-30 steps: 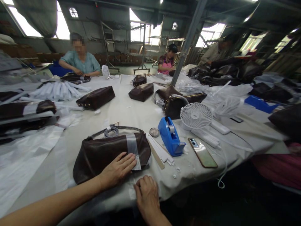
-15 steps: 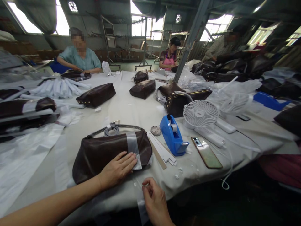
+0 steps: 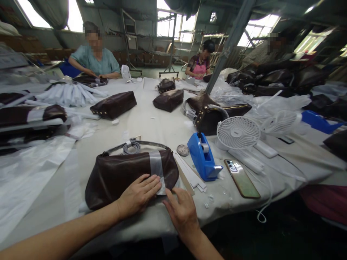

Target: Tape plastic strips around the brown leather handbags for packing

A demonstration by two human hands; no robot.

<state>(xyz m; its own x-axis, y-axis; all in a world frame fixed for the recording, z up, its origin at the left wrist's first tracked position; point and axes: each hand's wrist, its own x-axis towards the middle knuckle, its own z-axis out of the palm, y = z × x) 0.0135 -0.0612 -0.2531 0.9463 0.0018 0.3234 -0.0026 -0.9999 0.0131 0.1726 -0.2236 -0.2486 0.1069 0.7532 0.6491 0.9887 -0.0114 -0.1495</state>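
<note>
A dark brown leather handbag (image 3: 121, 177) lies on its side on the cloth-covered table in front of me. A translucent whitish strip (image 3: 155, 164) runs across its right part. My left hand (image 3: 138, 193) rests with outstretched fingers on the bag, fingertips on the strip's lower end. Close by, my right hand (image 3: 183, 211) has its fingers apart, their tips at the bag's lower right edge beside the strip. I see nothing held in it. Behind the bag lie its strap and a coiled grey-wrapped cord (image 3: 132, 147).
To the right stand a blue tape dispenser (image 3: 202, 159), a white fan (image 3: 238, 132) and a phone (image 3: 242, 178). White card strips (image 3: 191, 173) lie beside the bag. More brown bags (image 3: 114, 104) are farther back. A co-worker (image 3: 94, 57) sits across the table; other people are beyond.
My right hand has moved up from the table's front edge to the bag's lower right edge, its fingers opening; the clear strip beside it is gone from view. My left hand stays on the bag.
</note>
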